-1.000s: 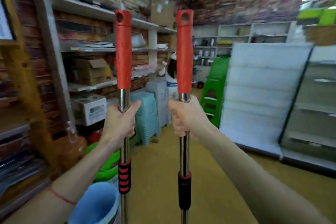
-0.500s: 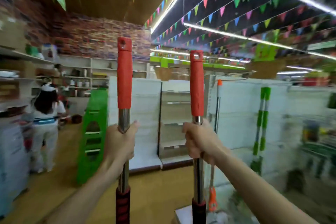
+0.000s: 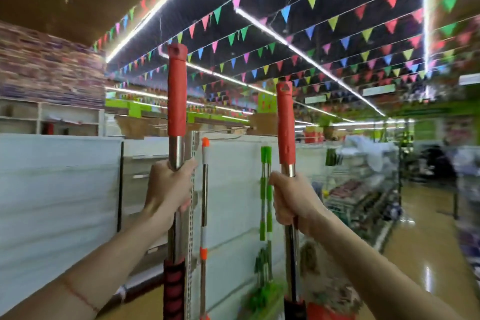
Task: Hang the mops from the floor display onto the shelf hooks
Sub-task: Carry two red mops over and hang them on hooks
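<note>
I hold two mops upright, one in each hand. My left hand [image 3: 168,187] grips the steel shaft of the left mop [image 3: 177,91] just below its red grip. My right hand [image 3: 291,200] grips the shaft of the right mop [image 3: 285,125], whose red top stands lower. Each red top has a hanging hole. Both mop heads are out of view below. On the white shelf panel [image 3: 233,189] straight ahead hang an orange-tipped mop [image 3: 204,189] and a pair of green-handled mops [image 3: 265,189].
White shelf units [image 3: 57,189] stand to the left of the panel. An aisle with a shiny floor [image 3: 420,254] runs off to the right past stocked racks [image 3: 363,195]. Strings of coloured pennants and strip lights cross the ceiling.
The view has swung right and up, from the brick wall and shelving to the white panel with hanging mops, which is now nearer. Both hands keep their grip on the shafts.
</note>
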Motion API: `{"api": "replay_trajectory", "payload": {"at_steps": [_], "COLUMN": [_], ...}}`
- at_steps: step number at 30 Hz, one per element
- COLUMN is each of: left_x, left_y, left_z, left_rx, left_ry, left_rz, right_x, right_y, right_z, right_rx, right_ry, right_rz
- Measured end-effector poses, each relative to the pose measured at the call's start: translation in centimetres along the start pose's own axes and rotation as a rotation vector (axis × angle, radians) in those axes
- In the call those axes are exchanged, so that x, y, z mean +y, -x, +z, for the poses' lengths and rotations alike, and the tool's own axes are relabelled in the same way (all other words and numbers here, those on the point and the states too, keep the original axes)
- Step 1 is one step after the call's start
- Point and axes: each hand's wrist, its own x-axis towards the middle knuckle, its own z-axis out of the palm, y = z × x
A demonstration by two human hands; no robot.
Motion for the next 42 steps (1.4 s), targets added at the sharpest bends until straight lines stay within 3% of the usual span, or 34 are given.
{"api": "replay_trajectory", "payload": {"at_steps": [7, 13, 21, 27, 33, 42], "left_x": [-4.3, -6.9, -10.0, -12.4, -15.1, -20.0], "left_y": [-4.6, -8.1, -10.2, -10.7, -12.4, -15.8], "left_z": [8.3, 15.6, 27.2, 35.6, 43.2, 53.9], "left_rx": [-0.089, -0.257, -0.351, -0.33, -0.212, -0.159], "left_ry": [0.154, 0.26, 0.258, 0.216, 0.161, 0.08], "left_rz": [-0.089, -0.14, -0.134, -0.101, -0.061, -0.037], "right_x": [-0.4, 0.7, 3.2, 6.0, 6.7, 10.3], "right_y": [-4.3, -7.7, -11.9, -16.3, -22.1, -31.1], "right_z": [-5.8, -9.3, -18.0, -26.7, -34.5, -43.3], "right_rx": [0.17, 0.334, 0.373, 0.405, 0.34, 0.236], "right_ry": [0.064, 0.126, 0.133, 0.134, 0.133, 0.18], "right_rz": [-0.071, -0.102, -0.124, -0.118, -0.102, -0.118]}}
